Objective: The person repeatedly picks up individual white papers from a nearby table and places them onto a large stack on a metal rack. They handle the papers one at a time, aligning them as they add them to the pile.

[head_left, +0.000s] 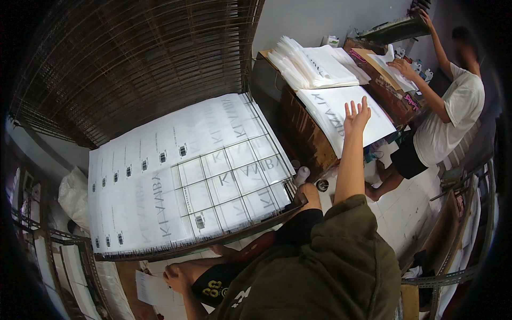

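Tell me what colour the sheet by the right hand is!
The sheet by the right hand is white with dark lettering, best seen in the head view.

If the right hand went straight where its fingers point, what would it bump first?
Probably the thick stack of white rectangular sheets, though the right hand's height is unclear.

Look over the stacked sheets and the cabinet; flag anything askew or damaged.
The paper stack beyond the right hand looks askew: its left edges fan out unevenly. The wooden cabinet below looks worn, its brown side scraped and patchy.
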A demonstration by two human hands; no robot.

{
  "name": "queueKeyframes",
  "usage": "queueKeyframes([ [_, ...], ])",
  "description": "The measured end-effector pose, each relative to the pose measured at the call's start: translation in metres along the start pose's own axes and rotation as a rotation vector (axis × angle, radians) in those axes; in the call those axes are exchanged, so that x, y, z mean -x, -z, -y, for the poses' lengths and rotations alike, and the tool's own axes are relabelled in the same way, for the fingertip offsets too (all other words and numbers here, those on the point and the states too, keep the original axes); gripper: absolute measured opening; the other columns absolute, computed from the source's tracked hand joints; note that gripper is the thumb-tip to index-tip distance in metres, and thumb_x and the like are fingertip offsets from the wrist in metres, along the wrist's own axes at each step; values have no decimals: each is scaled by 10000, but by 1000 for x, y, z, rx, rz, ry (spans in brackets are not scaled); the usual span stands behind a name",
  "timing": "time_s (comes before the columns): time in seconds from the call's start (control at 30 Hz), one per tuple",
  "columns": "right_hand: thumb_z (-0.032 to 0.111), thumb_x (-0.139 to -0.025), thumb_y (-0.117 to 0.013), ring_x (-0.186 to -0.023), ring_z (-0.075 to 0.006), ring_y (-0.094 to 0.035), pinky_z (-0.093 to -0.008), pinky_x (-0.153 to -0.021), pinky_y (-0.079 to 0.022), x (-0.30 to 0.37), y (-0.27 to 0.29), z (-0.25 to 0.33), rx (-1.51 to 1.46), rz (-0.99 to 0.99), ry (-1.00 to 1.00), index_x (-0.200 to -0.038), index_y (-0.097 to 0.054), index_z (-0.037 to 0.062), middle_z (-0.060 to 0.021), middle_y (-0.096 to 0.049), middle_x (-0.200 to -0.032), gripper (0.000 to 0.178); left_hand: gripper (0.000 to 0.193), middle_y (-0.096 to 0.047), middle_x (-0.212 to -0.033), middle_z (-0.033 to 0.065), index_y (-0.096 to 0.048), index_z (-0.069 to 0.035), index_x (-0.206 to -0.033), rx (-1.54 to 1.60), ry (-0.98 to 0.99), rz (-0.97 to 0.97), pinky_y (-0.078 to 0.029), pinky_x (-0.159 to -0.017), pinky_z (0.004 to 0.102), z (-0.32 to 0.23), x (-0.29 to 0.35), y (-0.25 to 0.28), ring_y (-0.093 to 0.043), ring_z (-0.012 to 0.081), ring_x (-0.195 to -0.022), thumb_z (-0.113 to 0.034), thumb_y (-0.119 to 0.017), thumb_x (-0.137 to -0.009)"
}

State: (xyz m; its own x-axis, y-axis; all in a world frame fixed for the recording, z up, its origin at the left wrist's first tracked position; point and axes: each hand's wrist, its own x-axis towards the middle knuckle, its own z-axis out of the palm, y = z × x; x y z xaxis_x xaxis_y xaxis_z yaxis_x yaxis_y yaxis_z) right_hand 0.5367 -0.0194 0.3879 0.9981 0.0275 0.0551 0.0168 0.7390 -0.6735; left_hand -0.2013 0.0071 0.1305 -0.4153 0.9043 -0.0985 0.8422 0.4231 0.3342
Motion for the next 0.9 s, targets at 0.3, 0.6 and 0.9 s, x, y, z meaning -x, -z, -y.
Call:
queueKeyframes([
  [0.3,440,-720,-813,-1374,-371,-251,-579,-1045,-336,-48,-28,-12,58,-189,32,-1485,97,81,-191,-269,-1488,1242,535,-447,-1377,137,-551,-242,-1289,79,31,-49,-446,-933,509,6,-1,-6,-461,381,-1223,-394,-642,-784],
  [0.6,43,-732,-725,-847,-261,-634,-372,-687,-558,-116,-23,-95,382,6,585,-1028,-520,-90,-197,-633,-1006,384,590,-474,-1341,159,-560,-165,-1263,91,-9,-135,-412,-983,497,1,0,-9,-440,357,-1247,-410,-651,-733],
  [0.9,-20,-810,-662,-1079,-276,-576,-333,-935,-470,97,-216,-41,421,880,444,-1360,-348,-108,-231,-512,-1278,640,583,-438,-1375,132,-534,-160,-1275,125,129,-94,-330,-1025,551,-7,12,13,-387,350,-1286,-401,-627,-752],
])
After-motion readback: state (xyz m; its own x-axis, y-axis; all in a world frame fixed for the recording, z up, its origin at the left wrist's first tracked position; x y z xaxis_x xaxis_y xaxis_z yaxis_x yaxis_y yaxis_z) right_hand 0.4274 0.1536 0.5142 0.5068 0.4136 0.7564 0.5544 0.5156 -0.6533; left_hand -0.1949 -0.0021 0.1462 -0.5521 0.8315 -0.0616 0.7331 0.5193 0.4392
